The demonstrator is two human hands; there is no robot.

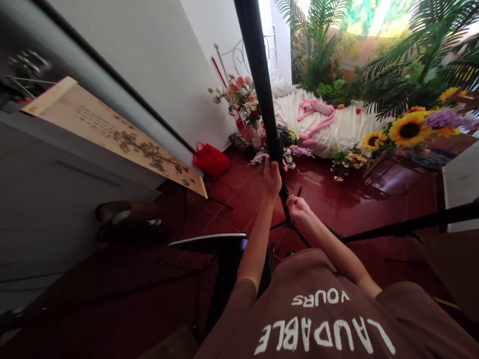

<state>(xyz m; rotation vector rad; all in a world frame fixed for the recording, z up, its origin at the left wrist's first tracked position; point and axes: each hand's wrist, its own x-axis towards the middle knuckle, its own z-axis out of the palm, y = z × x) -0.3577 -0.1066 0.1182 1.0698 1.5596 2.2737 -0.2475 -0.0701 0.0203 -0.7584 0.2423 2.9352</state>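
Note:
A black tripod stand (266, 92) rises between my hands, its thick pole leaning toward the upper left and its thin legs spread on the floor. My left hand (273, 177) wraps round the pole just below a thicker collar. Lower down and to the right, my right hand (298, 207) is closed at a joint of the same stand. Its fingers are pinched there, and the small part between them is hidden.
A hanging scroll (123, 137) and a red bag (212, 159) are to the left. Ahead are a white-draped bed (346, 124) with a pink plush toy (318, 112), sunflowers (409, 128) and palm leaves. Another black pole (411, 223) crosses at right; a dark seat (209, 240) stands near my left arm.

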